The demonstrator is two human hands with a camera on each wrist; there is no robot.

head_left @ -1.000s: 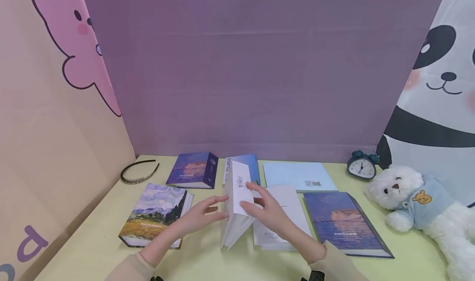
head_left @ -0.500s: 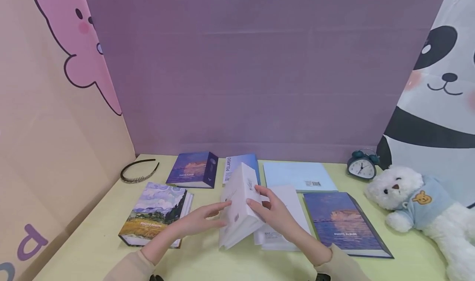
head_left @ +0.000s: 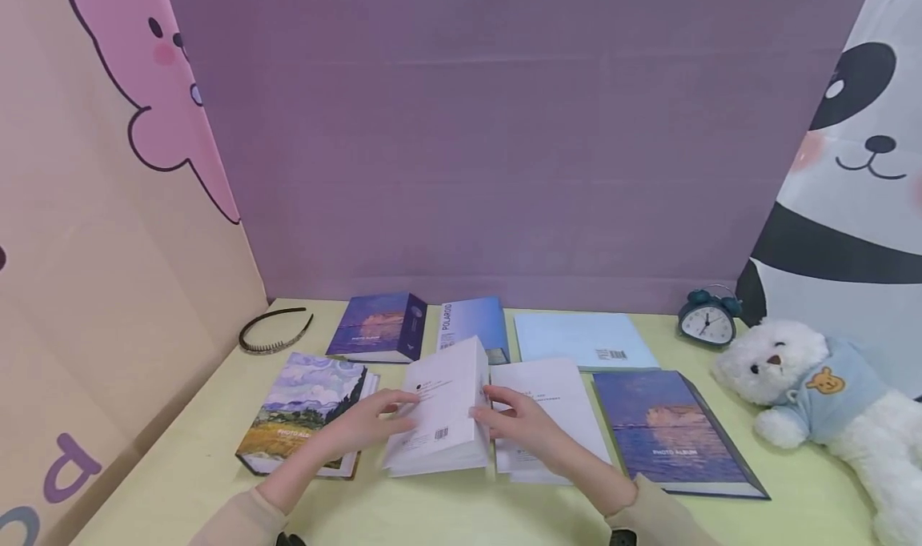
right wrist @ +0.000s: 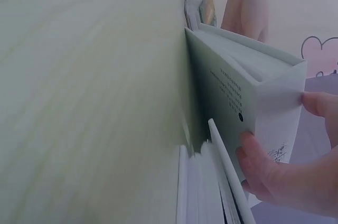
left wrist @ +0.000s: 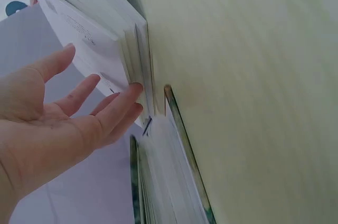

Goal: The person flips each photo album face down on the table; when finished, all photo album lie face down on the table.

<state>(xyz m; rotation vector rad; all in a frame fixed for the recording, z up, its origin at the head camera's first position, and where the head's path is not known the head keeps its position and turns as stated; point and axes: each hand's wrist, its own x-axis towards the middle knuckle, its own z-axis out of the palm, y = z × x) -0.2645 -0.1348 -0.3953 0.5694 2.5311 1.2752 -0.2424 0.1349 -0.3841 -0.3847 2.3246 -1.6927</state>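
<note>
In the head view a white book [head_left: 439, 410] with a small barcode leans low over the table, its spine edge raised on the right. My right hand [head_left: 529, 426] pinches that spine; the right wrist view shows the thumb and fingers on opposite sides of the spine [right wrist: 277, 113]. At the book's left side is my left hand [head_left: 363, 426], fingers extended and spread. In the left wrist view those fingers [left wrist: 119, 110] lie right at the white cover [left wrist: 79, 36], not curled round it. A second white book [head_left: 547, 398] lies just right, partly behind my right hand.
A landscape-covered photo album [head_left: 306, 402] lies left, a purple-blue photo album [head_left: 670, 430] right. Behind are another purple-blue album [head_left: 367, 326], a blue Polaroid album [head_left: 475, 322] and a pale blue book [head_left: 583, 339]. A headband [head_left: 274, 346], alarm clock [head_left: 707, 322] and teddy bear [head_left: 814, 402] flank them.
The white book has tipped from nearly upright down toward the left, its barcoded cover now facing up. The left hand has moved left with it; the right hand keeps its hold on the spine.
</note>
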